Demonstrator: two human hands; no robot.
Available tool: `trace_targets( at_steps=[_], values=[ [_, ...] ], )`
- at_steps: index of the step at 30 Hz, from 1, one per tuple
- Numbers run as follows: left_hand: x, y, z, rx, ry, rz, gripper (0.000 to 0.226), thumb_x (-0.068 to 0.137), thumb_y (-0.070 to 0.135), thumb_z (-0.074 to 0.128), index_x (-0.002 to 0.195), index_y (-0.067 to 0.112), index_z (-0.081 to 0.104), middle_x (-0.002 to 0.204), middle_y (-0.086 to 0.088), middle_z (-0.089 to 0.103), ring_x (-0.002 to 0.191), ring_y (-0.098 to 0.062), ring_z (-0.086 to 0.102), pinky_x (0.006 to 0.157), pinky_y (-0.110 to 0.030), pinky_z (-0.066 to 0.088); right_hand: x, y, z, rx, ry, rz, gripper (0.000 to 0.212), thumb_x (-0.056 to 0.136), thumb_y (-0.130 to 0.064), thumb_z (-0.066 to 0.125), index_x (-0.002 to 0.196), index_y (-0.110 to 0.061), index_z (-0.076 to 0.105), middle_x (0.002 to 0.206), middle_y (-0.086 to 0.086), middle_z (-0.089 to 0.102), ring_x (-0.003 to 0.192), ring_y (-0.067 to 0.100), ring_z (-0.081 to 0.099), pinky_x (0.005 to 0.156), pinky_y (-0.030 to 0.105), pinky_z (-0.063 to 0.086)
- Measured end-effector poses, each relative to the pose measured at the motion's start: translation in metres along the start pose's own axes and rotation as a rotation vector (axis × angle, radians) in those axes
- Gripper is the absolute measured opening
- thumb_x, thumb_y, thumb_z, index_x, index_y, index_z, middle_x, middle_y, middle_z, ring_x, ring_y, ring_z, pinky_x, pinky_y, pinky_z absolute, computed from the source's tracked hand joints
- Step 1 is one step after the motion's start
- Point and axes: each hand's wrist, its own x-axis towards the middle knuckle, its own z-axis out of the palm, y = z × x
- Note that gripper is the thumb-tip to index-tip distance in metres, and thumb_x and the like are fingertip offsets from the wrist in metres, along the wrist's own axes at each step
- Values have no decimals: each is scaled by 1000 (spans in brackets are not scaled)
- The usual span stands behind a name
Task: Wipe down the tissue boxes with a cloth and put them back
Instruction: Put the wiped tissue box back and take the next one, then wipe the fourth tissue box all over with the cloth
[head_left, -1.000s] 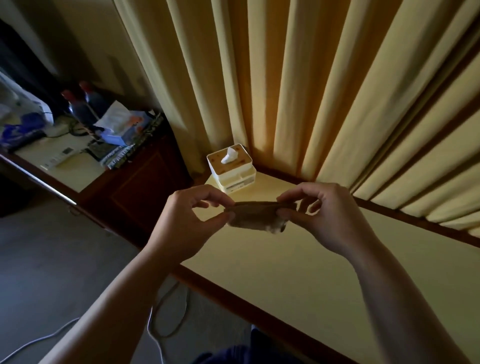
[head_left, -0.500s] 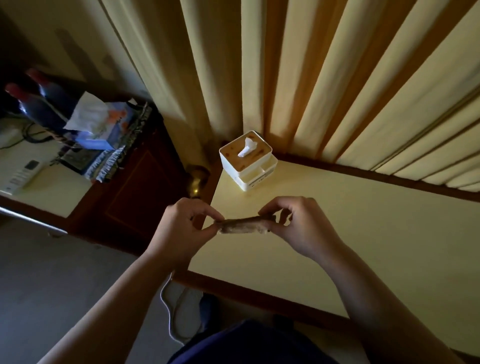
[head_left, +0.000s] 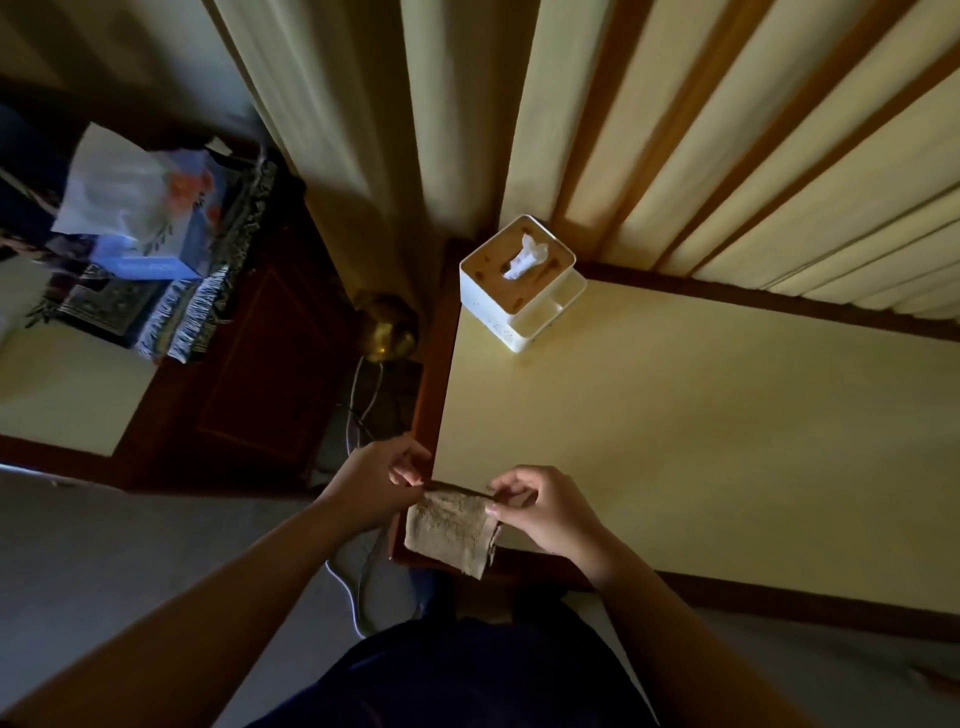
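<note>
Head view: left hand (head_left: 371, 486) and right hand (head_left: 540, 506) each pinch cloth (head_left: 451, 530), grip clamped on its upper corners, likely to spread it for wiping. White tissue box (head_left: 511, 283) waits well apart, at worktop (head_left: 701, 441) corner.

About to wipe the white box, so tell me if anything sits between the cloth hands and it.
Nothing visible does. Both hands, left hand and right hand, pinch the cloth at the table's near corner; only bare tabletop lies between them and the white tissue box at the far corner.

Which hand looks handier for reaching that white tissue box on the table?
Probably the right hand: it hangs over the table, on the side of the white tissue box. Both hands pinch the cloth.
</note>
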Motion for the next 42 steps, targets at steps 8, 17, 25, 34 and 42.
trace_targets(
  at_steps=[8, 17, 25, 34, 42],
  values=[
    [76, 1, -22, -35, 160, -193, 57, 86, 34, 82, 138, 23, 61, 120, 2, 70, 96, -13, 65, 89, -36, 58, 29, -1, -15, 150, 133, 101, 27, 95, -38, 77, 121, -37, 70, 105, -16, 74, 93, 4, 69, 78, 16, 49],
    [153, 79, -19, -55, 354, -152, 121, 67, 53, 93, 162, 20, 24, 160, -5, 38, 145, -27, 39, 115, -48, 43, 124, -24, -142, 189, 450, 43, 39, 92, -26, 78, 129, -24, 66, 117, -4, 72, 101, 13, 68, 84, 25, 47],
    [216, 108, -2, -202, 405, -190, 148, 52, 46, 102, 165, 19, 10, 167, -1, 28, 152, -22, 30, 122, -48, 35, 220, -22, -209, -77, 276, -78, 79, 87, -23, 81, 158, -16, 46, 153, 8, 57, 142, 26, 50, 114, 32, 37],
    [202, 130, 19, -92, 338, -88, 122, 55, 34, 101, 154, 29, 31, 147, 5, 50, 135, -17, 47, 103, -35, 45, 173, 37, -216, 52, 353, -143, 34, 80, -31, 89, 108, -28, 69, 99, -21, 67, 94, 3, 62, 78, 16, 44],
    [135, 125, 62, 65, 13, 11, 137, 49, 42, 103, 160, 33, 23, 159, 5, 41, 145, -17, 36, 117, -37, 33, 36, 124, -183, 70, 332, -151, 31, 74, -38, 94, 94, -28, 73, 93, -20, 73, 92, -1, 68, 83, 12, 49]
  ],
)
